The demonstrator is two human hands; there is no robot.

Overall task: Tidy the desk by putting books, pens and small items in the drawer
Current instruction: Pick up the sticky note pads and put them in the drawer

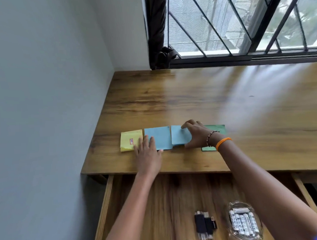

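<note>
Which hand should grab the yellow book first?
Probably the left hand. It lies flat right beside the yellow book, fingertips at its edge, while the right hand is busy gripping a blue book farther away.

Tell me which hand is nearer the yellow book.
Left. The left hand touches the yellow book at its right edge; the right hand is further right, gripping a blue book.

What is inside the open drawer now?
In the drawer: a clear dish holding white batteries, and black lighters beside it. The arms cover part of its floor.
</note>
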